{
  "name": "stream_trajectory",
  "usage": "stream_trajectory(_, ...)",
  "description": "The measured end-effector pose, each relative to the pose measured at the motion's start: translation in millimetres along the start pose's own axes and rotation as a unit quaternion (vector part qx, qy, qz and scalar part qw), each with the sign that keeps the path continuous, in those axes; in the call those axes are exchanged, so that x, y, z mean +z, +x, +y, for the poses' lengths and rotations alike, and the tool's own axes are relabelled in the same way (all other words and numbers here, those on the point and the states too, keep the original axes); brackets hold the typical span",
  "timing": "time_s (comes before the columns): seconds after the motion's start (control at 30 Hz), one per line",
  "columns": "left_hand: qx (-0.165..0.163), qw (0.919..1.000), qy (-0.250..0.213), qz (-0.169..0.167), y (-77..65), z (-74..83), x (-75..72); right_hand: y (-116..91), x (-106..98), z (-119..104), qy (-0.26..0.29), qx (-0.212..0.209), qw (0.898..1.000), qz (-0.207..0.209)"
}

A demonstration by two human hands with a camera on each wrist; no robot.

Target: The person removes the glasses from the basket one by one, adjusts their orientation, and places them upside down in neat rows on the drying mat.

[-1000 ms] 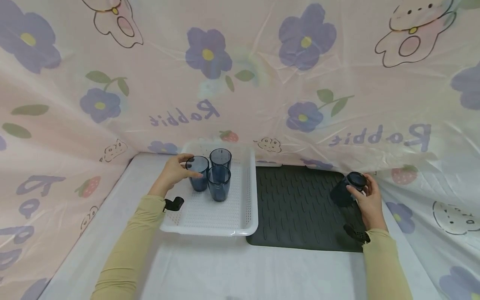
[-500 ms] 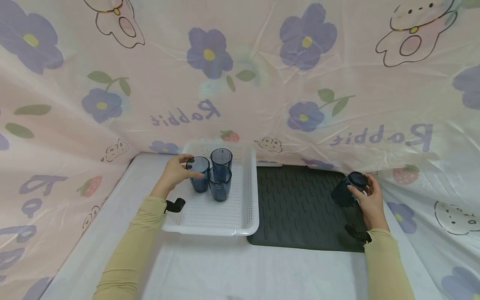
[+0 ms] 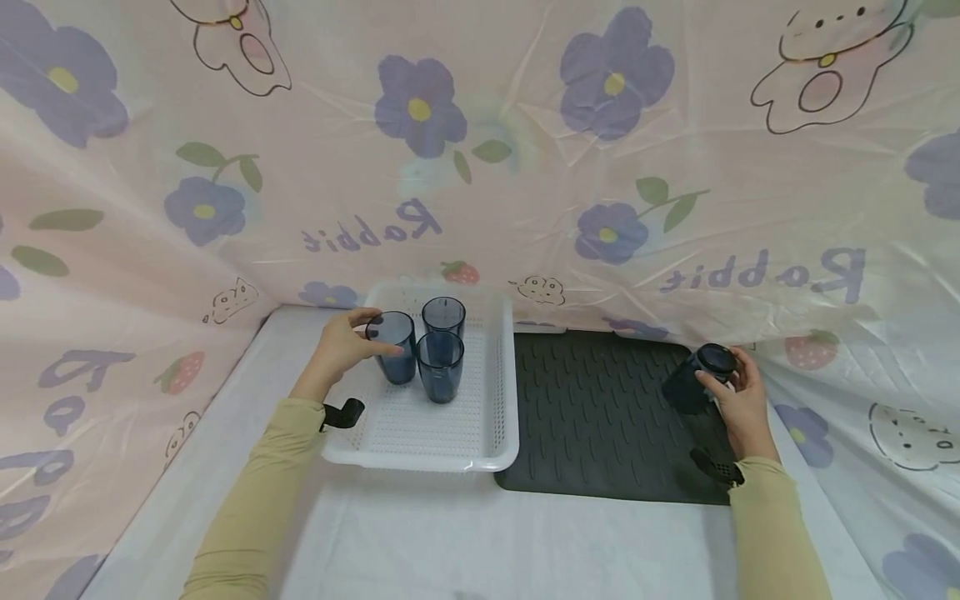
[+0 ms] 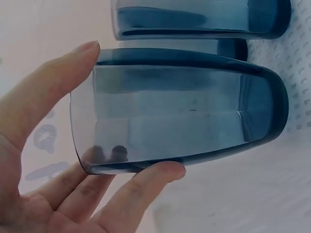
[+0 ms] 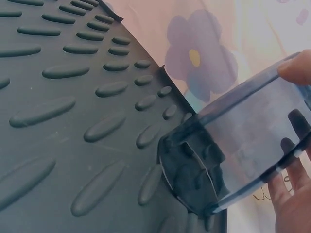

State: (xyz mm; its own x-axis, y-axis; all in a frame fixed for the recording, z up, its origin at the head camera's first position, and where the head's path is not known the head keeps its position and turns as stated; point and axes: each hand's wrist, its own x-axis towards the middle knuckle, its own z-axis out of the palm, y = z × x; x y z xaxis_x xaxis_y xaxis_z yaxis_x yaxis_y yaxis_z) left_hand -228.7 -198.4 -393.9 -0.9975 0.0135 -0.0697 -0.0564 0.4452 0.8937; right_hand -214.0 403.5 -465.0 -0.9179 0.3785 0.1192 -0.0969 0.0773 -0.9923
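Observation:
In the head view, my left hand (image 3: 341,348) grips a blue-tinted glass (image 3: 399,367) by its upper part, inside the white perforated basket (image 3: 420,463). Thumb and fingers lie on opposite sides of this glass in the left wrist view. Two matching glasses stand close to its right, a front glass (image 3: 441,375) and a rear glass (image 3: 442,312). Over at the right, my right hand (image 3: 742,408) holds another blue glass (image 3: 682,387) near its rim. In the right wrist view its thick base (image 5: 189,170) meets the ribbed dark mat at the edge.
The dark rubber mat (image 3: 600,417) lies right beside the basket, its left edge close to the basket's wall. White cloth (image 3: 480,542) covers the table in front. Patterned curtain (image 3: 510,167) encloses the back and both sides.
My left hand and its glass have shifted slightly left, so a gap shows between that glass and the front one. My right hand has stayed in place with its glass.

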Motion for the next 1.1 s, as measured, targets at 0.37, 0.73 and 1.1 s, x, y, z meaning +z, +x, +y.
stream_trajectory(0.37, 0.006, 0.9995, -0.021, 0.022, -13.2, 5.2, -14.5, -1, 0, 0, -0.012, -0.004, 1.0, 0.002)
stream_trajectory(0.73, 0.03, 0.9955, -0.08, 0.039, -23.7, 16.7, -28.8, 0, 1, 2, 0.004, -0.02, 1.0, -0.003)
stream_trajectory(1.1, 0.036, 0.9816, -0.166, 0.087, -34.3, 34.8, -34.4, -11, 7, -14, 0.019, -0.031, 0.999, -0.016)
